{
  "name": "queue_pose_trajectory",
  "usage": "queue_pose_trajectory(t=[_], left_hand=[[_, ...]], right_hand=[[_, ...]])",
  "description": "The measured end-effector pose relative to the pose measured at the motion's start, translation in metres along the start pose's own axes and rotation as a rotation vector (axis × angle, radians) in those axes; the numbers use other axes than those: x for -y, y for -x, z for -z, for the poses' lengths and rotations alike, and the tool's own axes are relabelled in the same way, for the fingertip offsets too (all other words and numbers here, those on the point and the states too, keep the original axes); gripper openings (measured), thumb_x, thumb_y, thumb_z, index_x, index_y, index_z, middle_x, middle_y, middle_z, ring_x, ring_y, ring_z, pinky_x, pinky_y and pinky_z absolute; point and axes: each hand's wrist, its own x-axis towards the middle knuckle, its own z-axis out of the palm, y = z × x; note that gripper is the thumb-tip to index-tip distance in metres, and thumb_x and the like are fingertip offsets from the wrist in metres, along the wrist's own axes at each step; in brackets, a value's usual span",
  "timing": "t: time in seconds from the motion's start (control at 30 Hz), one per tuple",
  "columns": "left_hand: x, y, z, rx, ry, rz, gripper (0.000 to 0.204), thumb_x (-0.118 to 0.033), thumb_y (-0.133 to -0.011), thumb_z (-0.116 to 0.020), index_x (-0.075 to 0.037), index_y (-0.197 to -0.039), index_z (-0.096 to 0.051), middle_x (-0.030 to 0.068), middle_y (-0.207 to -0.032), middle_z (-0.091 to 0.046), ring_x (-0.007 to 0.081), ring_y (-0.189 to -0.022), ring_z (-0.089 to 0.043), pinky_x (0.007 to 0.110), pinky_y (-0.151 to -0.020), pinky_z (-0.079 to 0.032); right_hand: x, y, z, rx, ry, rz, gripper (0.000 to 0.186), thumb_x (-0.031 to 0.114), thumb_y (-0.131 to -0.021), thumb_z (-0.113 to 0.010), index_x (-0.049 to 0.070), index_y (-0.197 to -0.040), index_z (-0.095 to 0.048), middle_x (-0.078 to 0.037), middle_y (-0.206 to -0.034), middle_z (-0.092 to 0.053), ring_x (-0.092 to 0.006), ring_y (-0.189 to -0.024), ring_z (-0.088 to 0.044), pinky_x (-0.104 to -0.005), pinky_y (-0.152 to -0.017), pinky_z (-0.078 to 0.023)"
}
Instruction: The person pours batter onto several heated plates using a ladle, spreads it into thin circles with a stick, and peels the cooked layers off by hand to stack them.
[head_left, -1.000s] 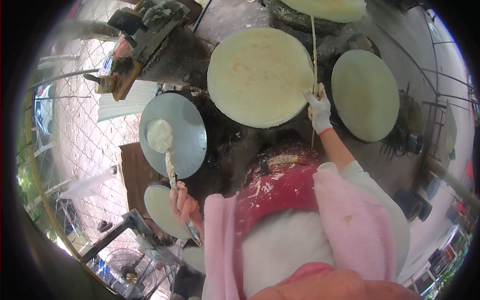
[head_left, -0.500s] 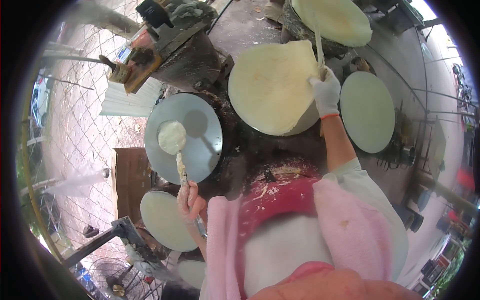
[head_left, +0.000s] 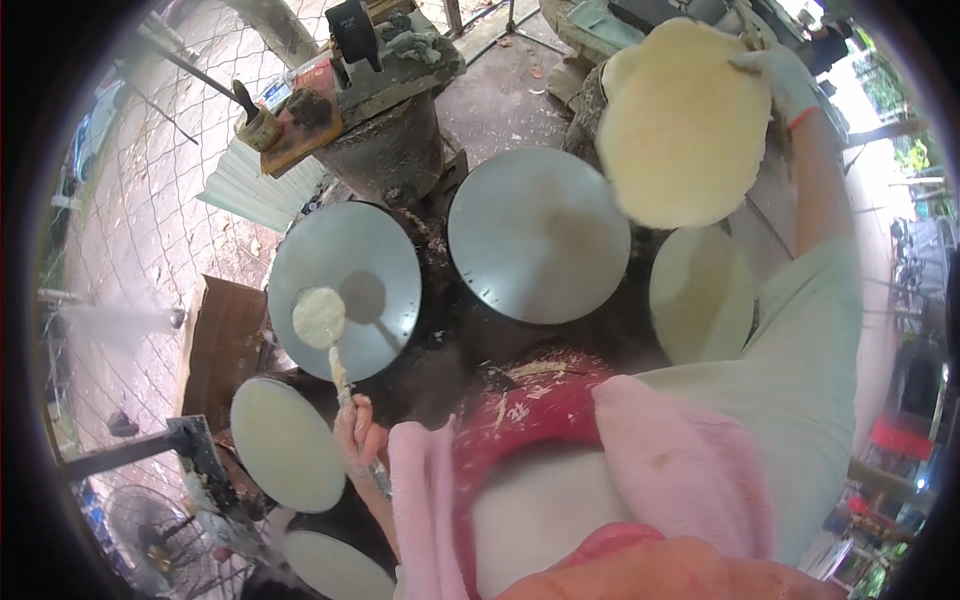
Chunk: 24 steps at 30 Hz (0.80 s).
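My left hand (head_left: 360, 432) is closed around the handle of a ladle (head_left: 320, 318) full of pale batter. The ladle hangs above the left round griddle (head_left: 345, 250), which has a bare metal surface. My gloved right hand (head_left: 782, 78) grips the edge of a large, thin, pale crepe (head_left: 690, 130) at the upper right. Another bare round griddle (head_left: 540, 235) lies between the two hands. Below the crepe, the right griddle (head_left: 702, 300) bears a pale round layer, partly shaded. The thin stick seen earlier by the right hand is hidden now.
Two more griddles with pale layers stand at lower left, one (head_left: 288, 445) above the other (head_left: 335, 568). A brush in a tin (head_left: 257, 130) sits beside a cluttered stand (head_left: 400, 80). Cardboard (head_left: 225, 345) and a fan (head_left: 150, 535) are on the left, near wire fencing.
My right hand has lifted the crepe off the middle griddle and carried it to the upper right, uncovering the metal. My left hand still holds the batter-filled ladle above the left griddle.
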Motion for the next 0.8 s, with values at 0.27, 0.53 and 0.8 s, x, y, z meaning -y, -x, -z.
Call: queue_pose_trajectory(t=[0.27, 0.53, 0.8], left_hand=[[0.108, 0.094, -0.045, -0.239, 0.149, -0.315, 0.03, -0.02, -0.098, -0.041, 0.008, -0.106, -0.045, -0.0011, -0.062, -0.041, 0.0033, -0.032, -0.034, 0.017, -0.03, -0.023], [0.204, 0.176, -0.059, -0.162, 0.422, -0.535, 0.029, -0.016, -0.099, -0.036, 0.011, -0.109, -0.038, 0.0017, -0.065, -0.042, 0.0034, -0.035, -0.038, 0.017, -0.032, -0.021], [0.273, 0.268, -0.019, -0.102, 0.555, -0.806, 0.029, -0.022, -0.101, -0.024, -0.004, -0.086, -0.041, -0.003, -0.055, -0.043, 0.0059, -0.035, -0.041, 0.024, -0.037, -0.023]], right_hand=[[-0.052, -0.014, -0.057, -0.221, 1.318, 0.771, 0.026, 0.016, -0.08, -0.054, 0.013, -0.106, -0.06, -0.012, -0.093, -0.065, -0.033, -0.084, -0.064, -0.0447, -0.071, -0.05], [-0.274, -0.022, -0.1, 0.084, 1.313, 0.672, 0.027, 0.026, -0.085, -0.052, 0.019, -0.111, -0.057, -0.008, -0.089, -0.062, -0.0259, -0.071, -0.066, -0.0406, -0.058, -0.053], [-0.264, 0.0, -0.152, 0.15, 0.945, 0.904, 0.035, 0.03, -0.083, -0.061, 0.009, -0.111, -0.057, -0.012, -0.097, -0.063, -0.0291, -0.085, -0.062, -0.0384, -0.074, -0.05]])
